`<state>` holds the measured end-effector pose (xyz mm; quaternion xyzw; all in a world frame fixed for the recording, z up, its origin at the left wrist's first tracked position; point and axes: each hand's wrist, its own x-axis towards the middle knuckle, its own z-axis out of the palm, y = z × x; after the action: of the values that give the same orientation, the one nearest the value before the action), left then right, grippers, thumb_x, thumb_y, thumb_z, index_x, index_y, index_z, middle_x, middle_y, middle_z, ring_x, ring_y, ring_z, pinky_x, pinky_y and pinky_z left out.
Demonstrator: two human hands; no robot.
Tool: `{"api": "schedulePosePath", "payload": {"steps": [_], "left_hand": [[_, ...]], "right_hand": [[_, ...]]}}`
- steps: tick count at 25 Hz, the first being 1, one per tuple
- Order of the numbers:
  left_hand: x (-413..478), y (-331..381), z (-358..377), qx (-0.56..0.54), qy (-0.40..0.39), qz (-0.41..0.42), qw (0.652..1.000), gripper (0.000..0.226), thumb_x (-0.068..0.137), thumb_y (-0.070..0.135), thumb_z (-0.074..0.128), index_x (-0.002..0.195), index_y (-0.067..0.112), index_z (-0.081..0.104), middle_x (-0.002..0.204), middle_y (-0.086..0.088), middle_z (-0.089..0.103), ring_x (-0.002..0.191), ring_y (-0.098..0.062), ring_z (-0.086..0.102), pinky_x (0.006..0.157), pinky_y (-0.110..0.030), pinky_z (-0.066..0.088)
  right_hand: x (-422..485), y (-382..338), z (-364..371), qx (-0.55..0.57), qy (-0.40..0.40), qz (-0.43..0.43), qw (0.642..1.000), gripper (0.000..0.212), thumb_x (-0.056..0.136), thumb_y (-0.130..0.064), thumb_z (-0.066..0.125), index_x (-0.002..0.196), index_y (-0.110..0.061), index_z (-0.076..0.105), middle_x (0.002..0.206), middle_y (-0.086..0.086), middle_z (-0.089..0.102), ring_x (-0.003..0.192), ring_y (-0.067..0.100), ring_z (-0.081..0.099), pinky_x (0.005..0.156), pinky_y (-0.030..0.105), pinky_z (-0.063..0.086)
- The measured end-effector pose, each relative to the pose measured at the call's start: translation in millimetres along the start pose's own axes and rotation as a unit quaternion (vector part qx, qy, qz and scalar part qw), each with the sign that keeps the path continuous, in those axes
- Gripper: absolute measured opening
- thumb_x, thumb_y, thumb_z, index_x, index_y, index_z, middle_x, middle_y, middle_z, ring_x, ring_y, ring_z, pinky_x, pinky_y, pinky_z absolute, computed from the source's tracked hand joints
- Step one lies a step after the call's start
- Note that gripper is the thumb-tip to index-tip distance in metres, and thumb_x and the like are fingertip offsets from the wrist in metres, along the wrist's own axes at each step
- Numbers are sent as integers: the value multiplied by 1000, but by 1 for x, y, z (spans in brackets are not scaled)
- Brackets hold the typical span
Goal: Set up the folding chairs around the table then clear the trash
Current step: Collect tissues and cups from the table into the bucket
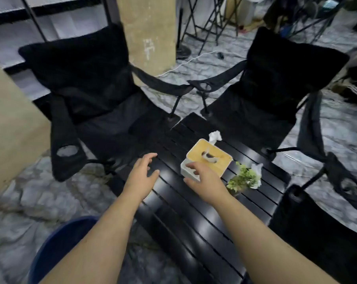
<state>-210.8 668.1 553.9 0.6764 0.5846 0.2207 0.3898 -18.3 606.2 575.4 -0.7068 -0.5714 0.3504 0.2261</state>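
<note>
A black slatted table (185, 226) stands in front of me. Unfolded black folding chairs sit around it: one at the far left (87, 99), one at the far right (272, 89), part of a third at the right edge (317, 232). A crumpled white tissue (215, 136) lies behind a white tissue box with a wooden lid (209, 158). Another crumpled tissue (257, 171) rests against a small green plant (243, 179). My left hand (141, 175) hovers over the table with fingers spread, holding nothing. My right hand (204, 181) reaches over the near corner of the tissue box, fingers loosely curved.
A blue round bin (56, 249) sits on the floor at the lower left. A concrete pillar (149, 33) rises behind the chairs. Folded stands and cables clutter the floor at the back right. A tan surface (11, 124) fills the left edge.
</note>
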Motion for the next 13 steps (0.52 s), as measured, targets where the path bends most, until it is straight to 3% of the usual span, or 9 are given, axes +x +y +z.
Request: {"api": "schedulePosePath", "payload": {"steps": [4,8,11,13], "left_hand": [[58,79,50,26,-60,93,994,45,85,19,60,125,34,47,120,3,46,98,-11,49,85,-26,38],[126,110,97,40,-100,136,985,44,84,16,60,125,28,51,124,0,48,104,-14,49,89,-27,38],[189,114,145,51,-147,174,972,40,84,13,59,123,24,55,124,0,50,110,-13,48,90,-23,34],[226,113,179,81,-192,201,957,41,85,12,59,124,21,55,128,-1,51,114,-12,47,91,-22,33]], "right_hand": [[-3,64,-91,5,110,78,991,44,85,-26,63,126,-25,50,128,-1,56,109,18,55,88,27,40],[22,118,-133,6,165,122,979,42,87,-23,60,128,-26,49,130,0,52,118,18,50,86,27,37],[57,172,-149,-7,169,166,971,40,90,-16,56,127,-29,49,134,-1,47,118,19,51,94,31,42],[73,213,-152,-57,124,196,971,45,89,-11,56,129,-29,49,140,1,42,124,23,48,102,33,39]]}}
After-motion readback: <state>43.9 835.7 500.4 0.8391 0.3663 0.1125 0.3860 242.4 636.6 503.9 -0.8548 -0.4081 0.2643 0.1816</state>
